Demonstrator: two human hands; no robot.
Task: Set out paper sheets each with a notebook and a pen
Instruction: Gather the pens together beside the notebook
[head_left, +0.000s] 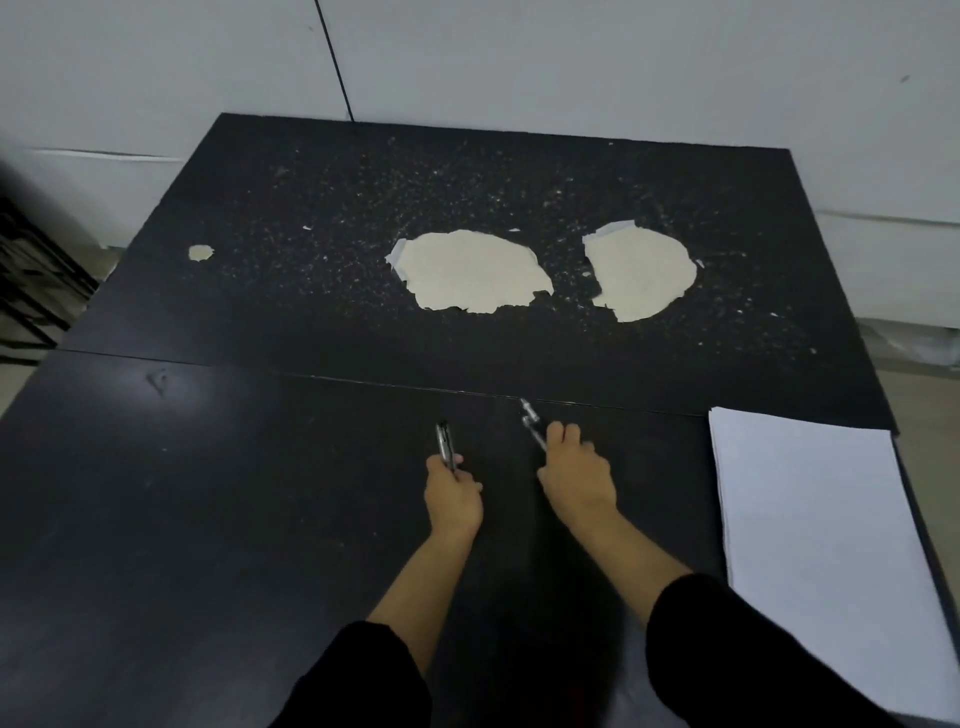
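Black worktop (208, 519), left half bare, worn patches toward far edge. Paper stack (815, 545) along right edge, near corner. Near-mid: L hand (453, 498) clamped on pen (445, 444) — R hand (574, 475) on second pen (532, 423). Hands apart.

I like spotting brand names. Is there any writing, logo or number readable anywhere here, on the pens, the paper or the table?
None can be read.
Stack of paper: blank white.
Pens in the left hand and the right hand: too small and blurred.
Black table: only worn patches.
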